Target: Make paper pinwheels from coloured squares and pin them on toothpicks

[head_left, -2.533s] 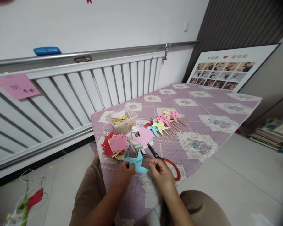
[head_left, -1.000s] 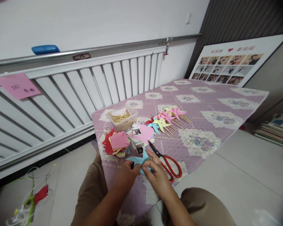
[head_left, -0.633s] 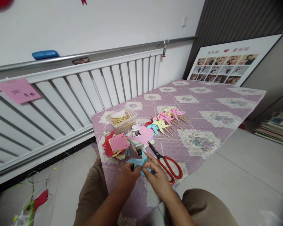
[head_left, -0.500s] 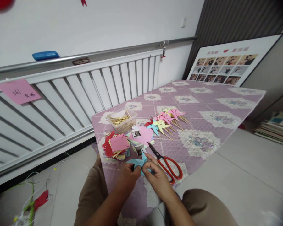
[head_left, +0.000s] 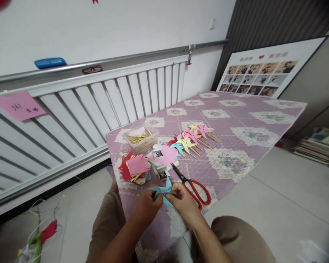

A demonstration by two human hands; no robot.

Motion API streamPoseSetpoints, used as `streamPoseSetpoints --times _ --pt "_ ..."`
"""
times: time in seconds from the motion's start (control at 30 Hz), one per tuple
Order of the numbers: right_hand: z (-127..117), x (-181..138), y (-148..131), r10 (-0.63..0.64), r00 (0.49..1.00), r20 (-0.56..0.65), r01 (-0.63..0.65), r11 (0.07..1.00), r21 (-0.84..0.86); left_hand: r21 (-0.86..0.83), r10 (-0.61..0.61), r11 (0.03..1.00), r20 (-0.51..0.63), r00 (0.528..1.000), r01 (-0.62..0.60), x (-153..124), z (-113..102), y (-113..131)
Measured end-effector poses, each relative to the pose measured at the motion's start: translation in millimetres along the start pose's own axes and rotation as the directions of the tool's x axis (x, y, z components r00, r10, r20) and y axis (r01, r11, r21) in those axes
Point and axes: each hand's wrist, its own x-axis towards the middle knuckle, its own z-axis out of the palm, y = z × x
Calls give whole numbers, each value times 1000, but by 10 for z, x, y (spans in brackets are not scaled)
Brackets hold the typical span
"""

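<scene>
Both hands [head_left: 164, 204] | fingers pinching blue paper pinwheel [head_left: 162, 189] | forearms converging

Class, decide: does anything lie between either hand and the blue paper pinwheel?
Nothing visible does. The left hand and the right hand both pinch the blue paper pinwheel directly. The red scissors lie on the quilt beside the right hand, not between.

Blue pinwheel [head_left: 162, 190]; red scissors [head_left: 195, 187]; lilac floral cloth [head_left: 235, 124].

Red scissors [head_left: 184, 180], paper squares [head_left: 134, 167], stick tub [head_left: 141, 139], finished pinwheels [head_left: 190, 138] on purple quilt [head_left: 230, 122]
</scene>
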Motion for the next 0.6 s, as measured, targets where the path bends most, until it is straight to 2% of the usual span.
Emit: streamPoseSetpoints --times 0.2,0.43,0.6 --pt "36 -10 -68 68 996 63 -76 988 136 -41 -24 999 34 999 25 7 9 -78" --pt "39 -68 -170 179 976 122 -183 983 28 25 -85 996 47 995 84 -10 9 -105" --pt "38 -65 -182 196 973 123 -201 979 29 43 -49 998 21 999 48 -31 9 -102"
